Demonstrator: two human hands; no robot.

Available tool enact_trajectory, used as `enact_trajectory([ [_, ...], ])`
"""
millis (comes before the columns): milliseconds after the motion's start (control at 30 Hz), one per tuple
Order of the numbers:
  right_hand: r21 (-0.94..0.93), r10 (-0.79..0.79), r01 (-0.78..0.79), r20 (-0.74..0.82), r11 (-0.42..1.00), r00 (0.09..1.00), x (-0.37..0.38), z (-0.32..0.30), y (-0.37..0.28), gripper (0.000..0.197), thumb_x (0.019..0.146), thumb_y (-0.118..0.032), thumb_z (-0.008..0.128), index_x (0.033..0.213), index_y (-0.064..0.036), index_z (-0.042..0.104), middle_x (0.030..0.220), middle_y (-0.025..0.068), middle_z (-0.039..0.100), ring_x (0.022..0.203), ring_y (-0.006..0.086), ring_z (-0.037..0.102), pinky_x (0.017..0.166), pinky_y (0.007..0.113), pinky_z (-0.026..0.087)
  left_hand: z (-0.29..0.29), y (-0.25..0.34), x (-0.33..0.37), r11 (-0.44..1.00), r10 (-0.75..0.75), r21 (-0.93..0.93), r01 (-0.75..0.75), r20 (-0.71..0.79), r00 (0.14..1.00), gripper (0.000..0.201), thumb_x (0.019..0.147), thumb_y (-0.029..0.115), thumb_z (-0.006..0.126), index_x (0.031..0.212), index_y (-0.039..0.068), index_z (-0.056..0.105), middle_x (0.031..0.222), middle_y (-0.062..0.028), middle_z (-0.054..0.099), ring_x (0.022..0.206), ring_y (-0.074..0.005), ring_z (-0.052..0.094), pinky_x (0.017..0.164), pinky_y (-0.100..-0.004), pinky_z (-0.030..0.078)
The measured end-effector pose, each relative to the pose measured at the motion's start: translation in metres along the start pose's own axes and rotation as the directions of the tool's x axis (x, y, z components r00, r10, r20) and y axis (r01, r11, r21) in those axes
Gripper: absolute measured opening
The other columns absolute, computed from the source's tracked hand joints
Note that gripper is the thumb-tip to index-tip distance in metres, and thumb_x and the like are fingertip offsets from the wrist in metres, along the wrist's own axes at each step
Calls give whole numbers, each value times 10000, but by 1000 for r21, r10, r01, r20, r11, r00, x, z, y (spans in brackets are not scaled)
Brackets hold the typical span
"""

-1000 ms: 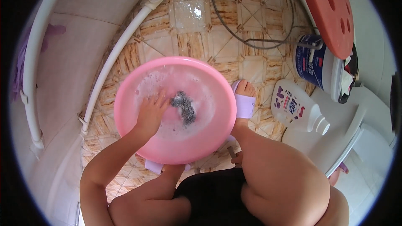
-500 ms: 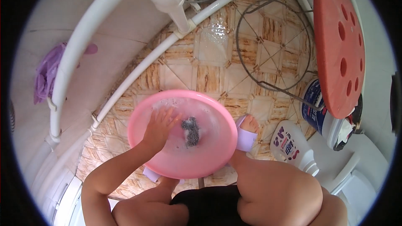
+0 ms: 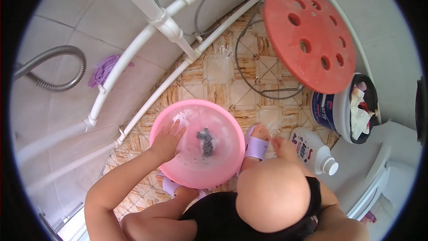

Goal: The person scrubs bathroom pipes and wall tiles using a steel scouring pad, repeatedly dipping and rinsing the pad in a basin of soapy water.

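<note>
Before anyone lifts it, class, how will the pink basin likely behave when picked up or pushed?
The pink basin likely feels heavy, since it holds sudsy water. That water would probably slosh if tilted. The smooth rim may be slippery, with foam nearby.

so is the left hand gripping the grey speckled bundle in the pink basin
No, the left hand is spread at the left side of the pink basin, its fingers clear of the grey speckled bundle.

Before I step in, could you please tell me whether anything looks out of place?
A shiny patch on the floor tiles beyond the pink basin may be spilled water, as it catches the light. The purple cloth is bunched behind the white pipe rather than hanging flat.
</note>
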State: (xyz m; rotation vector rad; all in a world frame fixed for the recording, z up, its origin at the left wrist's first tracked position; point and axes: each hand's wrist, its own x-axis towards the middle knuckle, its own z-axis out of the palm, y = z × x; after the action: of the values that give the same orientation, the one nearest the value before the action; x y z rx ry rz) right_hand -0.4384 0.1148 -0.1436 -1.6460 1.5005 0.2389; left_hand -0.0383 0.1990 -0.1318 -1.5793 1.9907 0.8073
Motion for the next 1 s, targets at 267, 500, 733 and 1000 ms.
enact_trajectory([
  [267, 872, -115, 463, -482, -158, 869, 41, -91, -76, 451, 819, -108, 626, 1246, -108, 483, 1233, 33, 549, 1157, 201, 465, 996, 401, 311, -33, 8, -34, 986, -84, -146, 86, 19, 996, 655, 756, 282, 687, 1321, 75, 426, 1303, -186, 470, 1187, -333, 466, 1007, -395, 364],
  [500, 780, -195, 343, -502, -523, 843, 96, -107, -61, 282, 803, -41, 611, 1078, -61, 551, 1132, 74, 588, 1048, 203, 551, 941, 413, 417, -65, -14, -108, 908, -336, -314, 279, -143, 931, 585, 778, 303, 678, 1279, 75, 480, 1233, -187, 538, 1115, -347, 524, 940, -413, 421],
  [733, 854, -260, 309, -439, -420, 860, 15, -140, -98, 305, 764, 4, 616, 1060, -41, 558, 1118, 67, 592, 1025, 215, 567, 910, 383, 460, -61, -35, -209, 657, -638, -720, 226, -371, 675, 570, 785, 276, 683, 1272, 49, 493, 1185, -192, 581, 1139, -301, 536, 951, -366, 415],
  [1000, 832, -538, 417, -555, -367, 634, -123, -196, -106, 454, 795, -12, 581, 1238, -24, 481, 1261, 103, 540, 1134, 223, 537, 993, 383, 423, 14, 8, -285, 529, -776, -845, 74, -446, 446, 511, 792, 254, 680, 1234, 48, 527, 1145, -186, 594, 1087, -282, 559, 932, -365, 428],
])
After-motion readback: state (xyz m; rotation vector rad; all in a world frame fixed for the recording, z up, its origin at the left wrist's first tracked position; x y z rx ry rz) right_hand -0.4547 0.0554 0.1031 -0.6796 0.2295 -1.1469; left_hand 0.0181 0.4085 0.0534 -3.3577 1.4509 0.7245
